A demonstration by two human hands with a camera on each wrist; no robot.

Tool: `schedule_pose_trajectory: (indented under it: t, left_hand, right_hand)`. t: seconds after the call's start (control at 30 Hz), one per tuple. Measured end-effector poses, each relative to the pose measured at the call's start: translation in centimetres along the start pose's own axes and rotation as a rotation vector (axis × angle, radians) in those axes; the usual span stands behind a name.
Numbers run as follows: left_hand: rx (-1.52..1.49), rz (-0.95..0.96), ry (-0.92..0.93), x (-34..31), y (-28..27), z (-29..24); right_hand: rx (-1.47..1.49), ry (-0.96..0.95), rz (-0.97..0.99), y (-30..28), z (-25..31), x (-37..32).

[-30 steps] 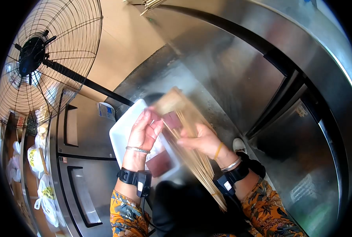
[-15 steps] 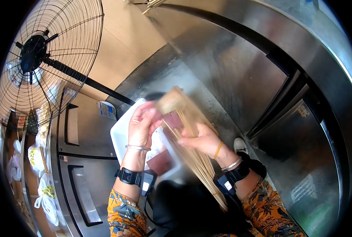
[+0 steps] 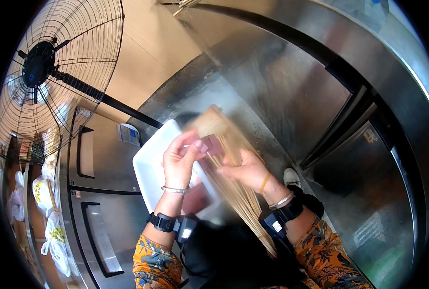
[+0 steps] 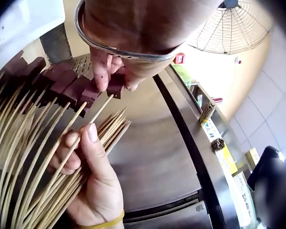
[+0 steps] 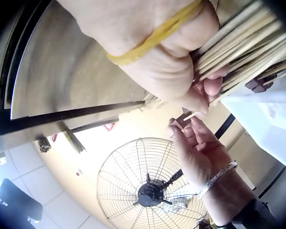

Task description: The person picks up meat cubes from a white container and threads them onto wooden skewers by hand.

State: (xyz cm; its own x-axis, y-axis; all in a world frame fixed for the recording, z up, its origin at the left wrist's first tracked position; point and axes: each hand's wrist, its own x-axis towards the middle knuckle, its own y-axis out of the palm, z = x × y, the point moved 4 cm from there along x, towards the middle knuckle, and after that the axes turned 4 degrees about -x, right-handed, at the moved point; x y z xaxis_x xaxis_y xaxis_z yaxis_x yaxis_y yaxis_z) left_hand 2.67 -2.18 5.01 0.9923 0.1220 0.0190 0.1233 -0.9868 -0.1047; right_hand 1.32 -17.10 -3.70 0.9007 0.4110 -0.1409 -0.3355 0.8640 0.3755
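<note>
My left hand (image 3: pixel 179 156) pinches a small dark red block (image 4: pixel 116 87) between thumb and fingers. The tip of one bamboo skewer (image 4: pixel 102 109) meets that block. My right hand (image 3: pixel 248 171) grips a bundle of bamboo skewers (image 3: pixel 248 209), with its thumb laid along the one at the block. Beside it in the left wrist view, a row of dark red pieces (image 4: pixel 62 85) sits on the ends of other skewers. Under the skewers in the head view is a blurred tan board (image 3: pixel 213 120). A white tub (image 3: pixel 152 156) behind my left hand holds a dark red slab (image 3: pixel 197 198).
A wire-caged standing fan (image 3: pixel 38 67) rises at the left, its black pole (image 3: pixel 132 114) running behind the tub. Steel cabinet doors (image 3: pixel 103 168) line the left and a steel front (image 3: pixel 291 72) curves along the right. White bags (image 3: pixel 58 245) sit on a shelf at far left.
My left hand has shifted right, to the skewer ends, and its fingers have closed in more. The right hand and its bundle stay almost in place.
</note>
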Motion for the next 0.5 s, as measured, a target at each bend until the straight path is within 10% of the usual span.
schedule_pose_trajectory:
  t: [0.5]
  left_hand:
    - [0.160, 0.022, 0.067, -1.1, 0.4, 0.9]
  right_hand:
    - [0.052, -0.072, -0.014, -0.4, -0.3, 0.6]
